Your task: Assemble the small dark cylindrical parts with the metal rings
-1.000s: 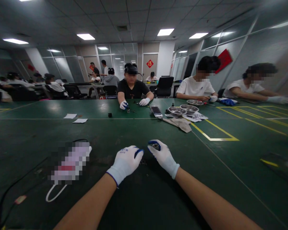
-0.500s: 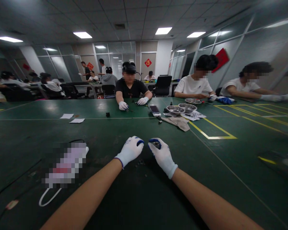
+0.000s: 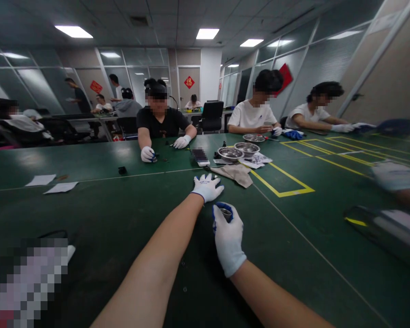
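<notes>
Metal ring (image 3: 225, 212) sits clamped in the right hand (image 3: 228, 239) grip; left hand (image 3: 207, 187) reaches forward, fingers spread.

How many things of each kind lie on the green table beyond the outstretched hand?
Steel bowls: 3
White paper slips: 2
Beige cloth: 1
Small black part: 1
Total: 7

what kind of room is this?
Likely a shared assembly workroom in an office: a long green table, gloved people opposite handling small parts, metal bowls, glass partition walls.
</notes>
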`<state>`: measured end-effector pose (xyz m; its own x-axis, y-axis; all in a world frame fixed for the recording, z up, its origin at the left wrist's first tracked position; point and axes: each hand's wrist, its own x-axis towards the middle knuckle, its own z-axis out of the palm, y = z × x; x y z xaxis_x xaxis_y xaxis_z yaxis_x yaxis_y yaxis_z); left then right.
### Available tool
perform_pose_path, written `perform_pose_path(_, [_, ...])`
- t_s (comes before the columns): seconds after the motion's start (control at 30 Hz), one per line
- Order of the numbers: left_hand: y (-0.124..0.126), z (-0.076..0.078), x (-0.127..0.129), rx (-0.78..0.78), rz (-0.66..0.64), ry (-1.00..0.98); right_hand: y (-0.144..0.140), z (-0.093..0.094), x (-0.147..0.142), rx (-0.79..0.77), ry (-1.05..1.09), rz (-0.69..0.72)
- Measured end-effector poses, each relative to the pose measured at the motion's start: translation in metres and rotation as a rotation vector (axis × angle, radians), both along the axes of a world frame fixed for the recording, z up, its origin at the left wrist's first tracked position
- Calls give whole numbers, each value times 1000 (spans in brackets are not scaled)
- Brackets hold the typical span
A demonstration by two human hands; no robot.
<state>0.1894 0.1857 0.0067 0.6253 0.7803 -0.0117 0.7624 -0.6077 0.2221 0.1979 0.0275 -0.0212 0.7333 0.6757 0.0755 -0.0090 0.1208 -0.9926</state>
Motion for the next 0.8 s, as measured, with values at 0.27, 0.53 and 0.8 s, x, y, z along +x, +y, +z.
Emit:
perform_pose_path(0.27, [-8,5,-52,50,-56,-42,-2,1,-6,-4,-31,83])
perform_pose_path(0.53, [-75,5,-159,105,41,-57,1,5,-10,29,-37,249])
perform_pose_path(0.8, [-119,5,-223,37,127,-206,-1,10,-13,71,-100,340])
